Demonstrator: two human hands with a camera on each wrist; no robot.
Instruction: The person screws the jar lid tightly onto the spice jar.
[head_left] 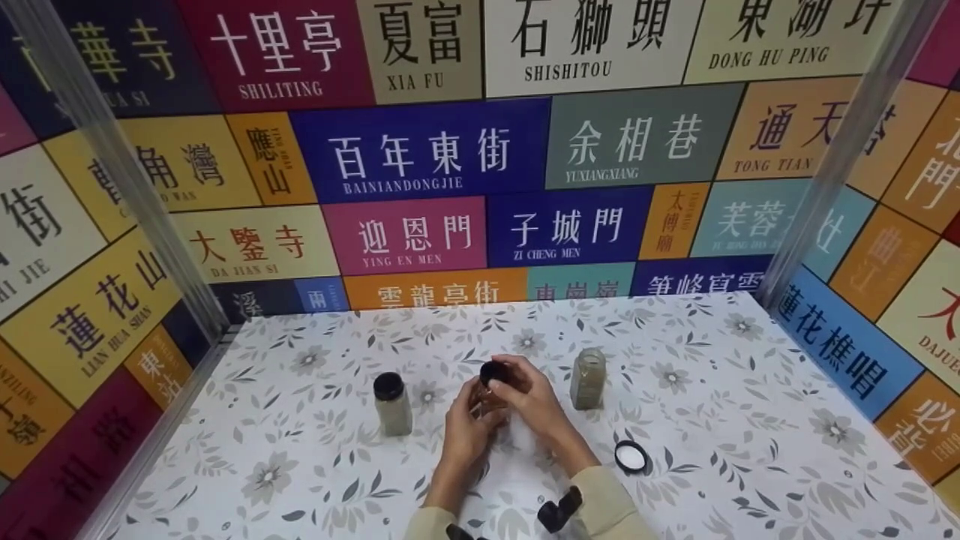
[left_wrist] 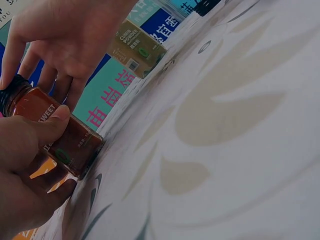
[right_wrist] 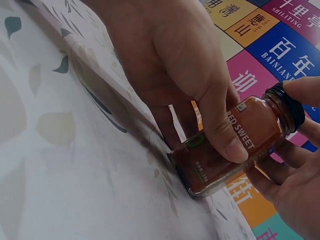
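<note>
A glass spice jar [left_wrist: 82,145] of reddish-brown powder, labelled "RED SWEET" in the right wrist view, stands between both hands near the table's middle. My left hand [head_left: 466,427] grips its body, thumb across the label. At the top, the fingers and thumb of my right hand [head_left: 536,401] hold the black lid [right_wrist: 289,107], which sits on the jar's neck. To the right is an uncapped jar [head_left: 589,384] of greenish-brown powder, labelled cumin powder in the left wrist view. A black lid with a white inside [head_left: 632,456] lies close to my right forearm.
Left of my hands stands another jar [head_left: 394,414] with its black lid on. The table [head_left: 330,450] has a white floral cover. Behind and at both sides rise walls of coloured sign panels [head_left: 420,157], with clear strips [head_left: 825,157] at the corners.
</note>
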